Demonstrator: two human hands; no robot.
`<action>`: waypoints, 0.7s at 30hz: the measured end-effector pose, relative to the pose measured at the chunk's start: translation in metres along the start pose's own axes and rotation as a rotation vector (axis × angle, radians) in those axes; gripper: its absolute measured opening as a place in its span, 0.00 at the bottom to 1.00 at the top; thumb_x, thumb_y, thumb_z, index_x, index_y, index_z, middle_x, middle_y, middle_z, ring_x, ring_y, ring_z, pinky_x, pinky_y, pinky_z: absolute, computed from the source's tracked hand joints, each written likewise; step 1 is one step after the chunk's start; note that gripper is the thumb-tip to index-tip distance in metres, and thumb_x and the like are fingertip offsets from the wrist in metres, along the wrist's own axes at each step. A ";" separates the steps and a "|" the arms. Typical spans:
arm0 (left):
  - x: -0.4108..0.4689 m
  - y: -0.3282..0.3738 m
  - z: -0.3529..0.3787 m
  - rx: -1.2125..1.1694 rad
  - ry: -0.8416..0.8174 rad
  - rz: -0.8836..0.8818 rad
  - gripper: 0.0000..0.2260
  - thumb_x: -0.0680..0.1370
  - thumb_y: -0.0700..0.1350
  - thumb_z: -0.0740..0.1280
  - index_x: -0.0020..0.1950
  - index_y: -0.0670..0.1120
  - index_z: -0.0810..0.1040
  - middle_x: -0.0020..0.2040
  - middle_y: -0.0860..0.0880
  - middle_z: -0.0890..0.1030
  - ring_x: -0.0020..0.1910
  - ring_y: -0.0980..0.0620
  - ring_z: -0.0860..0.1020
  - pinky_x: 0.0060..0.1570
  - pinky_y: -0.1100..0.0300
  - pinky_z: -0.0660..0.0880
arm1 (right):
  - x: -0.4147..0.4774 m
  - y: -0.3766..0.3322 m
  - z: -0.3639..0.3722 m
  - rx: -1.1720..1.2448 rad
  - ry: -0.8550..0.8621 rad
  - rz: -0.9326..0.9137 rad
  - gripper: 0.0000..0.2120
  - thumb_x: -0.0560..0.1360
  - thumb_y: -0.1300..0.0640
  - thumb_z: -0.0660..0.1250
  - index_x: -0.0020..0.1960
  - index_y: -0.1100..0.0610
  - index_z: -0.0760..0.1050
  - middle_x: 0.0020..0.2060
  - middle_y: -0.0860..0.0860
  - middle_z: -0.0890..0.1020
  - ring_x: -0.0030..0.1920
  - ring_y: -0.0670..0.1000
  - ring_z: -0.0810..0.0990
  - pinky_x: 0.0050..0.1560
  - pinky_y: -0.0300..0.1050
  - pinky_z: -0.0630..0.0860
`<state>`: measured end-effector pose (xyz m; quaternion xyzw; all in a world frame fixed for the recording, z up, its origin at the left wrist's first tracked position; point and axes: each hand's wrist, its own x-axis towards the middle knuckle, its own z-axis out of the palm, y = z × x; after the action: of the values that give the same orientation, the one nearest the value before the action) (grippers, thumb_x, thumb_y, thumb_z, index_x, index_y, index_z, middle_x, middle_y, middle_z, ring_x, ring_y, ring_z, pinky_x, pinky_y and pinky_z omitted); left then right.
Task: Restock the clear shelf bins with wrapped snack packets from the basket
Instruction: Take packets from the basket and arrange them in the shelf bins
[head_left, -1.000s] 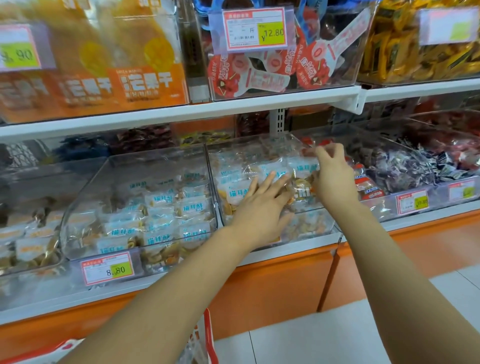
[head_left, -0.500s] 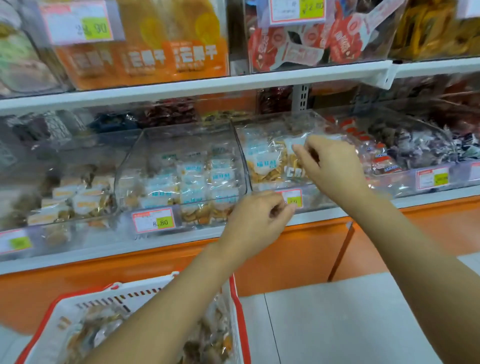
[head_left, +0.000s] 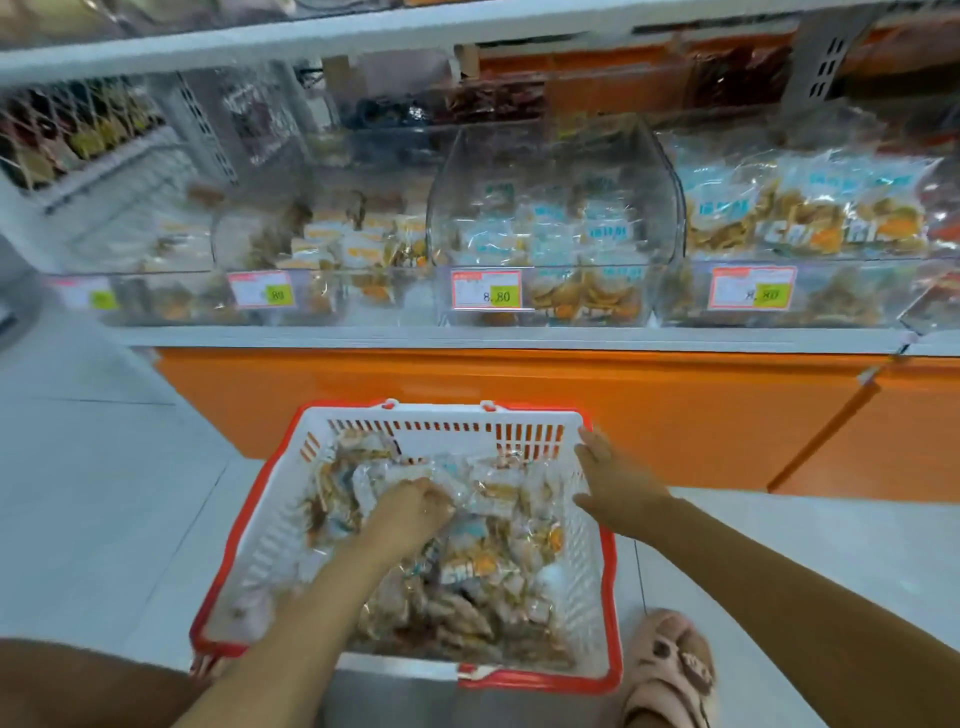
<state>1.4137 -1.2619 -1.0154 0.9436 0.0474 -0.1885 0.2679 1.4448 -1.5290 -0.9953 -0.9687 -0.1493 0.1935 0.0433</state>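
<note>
A white basket with a red rim (head_left: 441, 415) stands on the floor in front of me, piled with wrapped snack packets (head_left: 493, 564). My left hand (head_left: 415, 506) is down inside it, fingers curled round a clear-wrapped packet near the middle. My right hand (head_left: 613, 486) lies with straight fingers at the basket's far right rim and holds nothing. Above, on the shelf, stand the clear bins: the middle bin (head_left: 550, 171) is about half full of blue-labelled packets, and the right bin (head_left: 805, 208) is heaped high with them.
The shelf's orange base (head_left: 519, 395) rises just behind the basket. A left bin (head_left: 332, 239) holds orange-labelled packets. Price tags (head_left: 485, 289) hang on the bin fronts. My foot in a pink sandal (head_left: 670, 667) is by the basket's near right corner. Grey floor tiles (head_left: 104, 493) spread left.
Both hands have left the shelf bin and dropped to the basket. My view has tilted down from the shelf to the floor. The left hand now grips a packet in the pile.
</note>
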 end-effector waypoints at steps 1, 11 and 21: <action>0.000 -0.010 0.006 0.006 -0.018 -0.040 0.06 0.78 0.46 0.65 0.53 0.48 0.78 0.53 0.50 0.79 0.51 0.51 0.79 0.45 0.63 0.73 | -0.001 0.003 0.008 0.005 -0.017 0.000 0.34 0.81 0.46 0.55 0.79 0.58 0.44 0.77 0.51 0.38 0.77 0.53 0.40 0.75 0.52 0.53; 0.020 0.005 0.042 0.468 0.034 -0.077 0.07 0.80 0.43 0.62 0.55 0.45 0.78 0.50 0.47 0.82 0.49 0.49 0.80 0.47 0.57 0.77 | 0.017 0.010 0.012 0.036 -0.003 -0.020 0.38 0.81 0.47 0.58 0.78 0.56 0.36 0.75 0.48 0.31 0.76 0.52 0.36 0.68 0.49 0.67; 0.039 0.011 0.070 0.299 -0.184 -0.412 0.22 0.78 0.61 0.60 0.58 0.44 0.76 0.55 0.47 0.80 0.52 0.49 0.78 0.52 0.55 0.76 | 0.032 0.005 0.012 0.021 -0.042 0.028 0.38 0.80 0.56 0.59 0.77 0.57 0.34 0.76 0.50 0.32 0.76 0.57 0.33 0.66 0.53 0.71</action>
<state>1.4283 -1.3088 -1.0798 0.9221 0.1856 -0.3288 0.0846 1.4697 -1.5237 -1.0187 -0.9659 -0.1347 0.2157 0.0477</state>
